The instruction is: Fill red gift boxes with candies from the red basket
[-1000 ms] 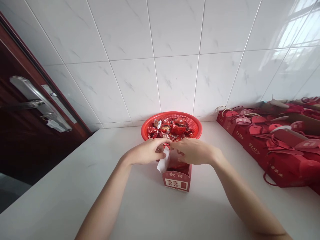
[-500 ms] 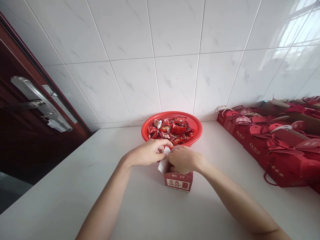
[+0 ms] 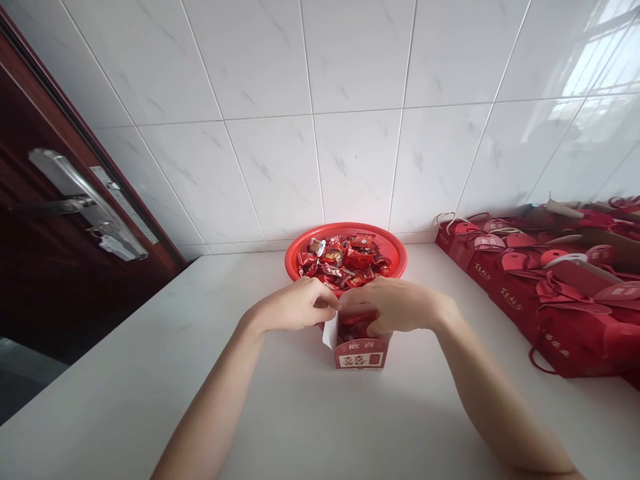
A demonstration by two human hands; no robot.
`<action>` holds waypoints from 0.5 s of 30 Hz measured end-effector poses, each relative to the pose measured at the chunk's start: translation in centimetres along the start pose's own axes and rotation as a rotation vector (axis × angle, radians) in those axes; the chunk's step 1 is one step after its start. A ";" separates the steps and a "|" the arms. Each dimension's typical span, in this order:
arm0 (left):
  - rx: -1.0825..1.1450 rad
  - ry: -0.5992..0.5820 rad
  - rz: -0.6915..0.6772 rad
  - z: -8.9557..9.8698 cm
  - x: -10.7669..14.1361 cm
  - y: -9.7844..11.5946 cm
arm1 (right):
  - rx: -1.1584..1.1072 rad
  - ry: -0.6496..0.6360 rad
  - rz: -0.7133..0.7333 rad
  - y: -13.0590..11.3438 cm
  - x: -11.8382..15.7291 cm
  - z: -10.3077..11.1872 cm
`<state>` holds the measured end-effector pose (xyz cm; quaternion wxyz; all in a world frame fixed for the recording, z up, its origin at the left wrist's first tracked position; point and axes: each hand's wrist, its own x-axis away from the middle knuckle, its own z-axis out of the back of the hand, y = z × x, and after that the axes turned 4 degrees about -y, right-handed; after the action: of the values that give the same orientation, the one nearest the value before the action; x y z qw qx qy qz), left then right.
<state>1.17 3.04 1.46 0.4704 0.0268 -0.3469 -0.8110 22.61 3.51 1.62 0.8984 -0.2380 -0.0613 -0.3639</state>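
A small red box [image 3: 361, 355] with pale printed characters stands on the white table, its top open and red-wrapped sweets [image 3: 356, 327] inside. My left hand [image 3: 296, 307] is at the box's left side, fingers closed around the edge by the raised white flap [image 3: 331, 331]. Over the right and back edges of the box is my right hand [image 3: 400, 305], fingers spread, the thumb reaching down by the opening; it holds nothing that I can see. Just behind both hands, a red plastic basket [image 3: 397, 259] holds many wrapped sweets [image 3: 345, 257].
Rows of red gift boxes [image 3: 510, 300] with cord handles stand along the right side. A tiled wall [image 3: 355, 160] rises behind the table [image 3: 280, 413]. At the left is a dark red door [image 3: 30, 253] with a metal handle [image 3: 80, 193].
My right hand has lifted out of the box and moved right, its fingers opening. The sweets in the box now show. The box sits slightly further back and to the right.
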 end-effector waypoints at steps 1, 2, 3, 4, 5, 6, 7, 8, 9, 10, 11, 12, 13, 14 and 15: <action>-0.016 -0.003 0.017 0.0 0.0 0.0 | -0.019 0.006 -0.010 0.2 0.3 0.2; -0.031 -0.008 0.029 0.0 0.1 0.1 | -0.039 0.013 -0.029 0.5 0.6 0.4; -0.037 -0.012 0.031 0.0 0.1 0.2 | -0.056 0.019 -0.053 0.6 0.8 0.6; -0.044 -0.010 0.026 -0.1 0.1 0.3 | -0.070 0.024 -0.075 0.8 1.0 0.7; -0.061 0.000 0.017 -0.3 0.0 0.5 | -0.079 0.030 -0.092 0.9 1.2 0.9; -0.087 0.024 0.005 -0.5 0.0 0.7 | -0.082 0.040 -0.101 1.0 1.4 1.0; -0.121 0.058 -0.005 -0.9 0.0 1.1 | -0.079 0.052 -0.103 1.0 1.5 1.1; -0.157 0.096 -0.009 -1.3 -0.1 1.5 | -0.071 0.063 -0.096 1.0 1.5 1.1; -0.190 0.129 -0.010 -1.7 -0.1 1.9 | -0.058 0.070 -0.083 0.9 1.6 1.2; -0.214 0.153 -0.014 -2.2 -0.2 2.3 | -0.040 0.073 -0.066 0.8 1.5 1.2; -0.225 0.161 -0.022 -2.6 -0.2 2.7 | -0.021 0.074 -0.047 0.8 1.5 1.2; -0.225 0.156 -0.035 -3.0 -0.2 3.1 | -0.003 0.071 -0.029 0.7 1.4 1.2; -0.213 0.145 -0.054 -3.3 -0.2 3.3 | 0.008 0.070 -0.022 0.8 1.4 1.1; -0.192 0.133 -0.079 -3.5 -0.2 3.5 | 0.012 0.075 -0.023 0.8 1.3 1.1; -0.166 0.122 -0.103 -3.6 -0.2 3.6 | 0.009 0.086 -0.029 0.9 1.3 1.1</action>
<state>5.29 0.10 0.81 0.4488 0.0549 -0.2476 -0.8569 24.25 3.74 2.59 0.8960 -0.2171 -0.0275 -0.3865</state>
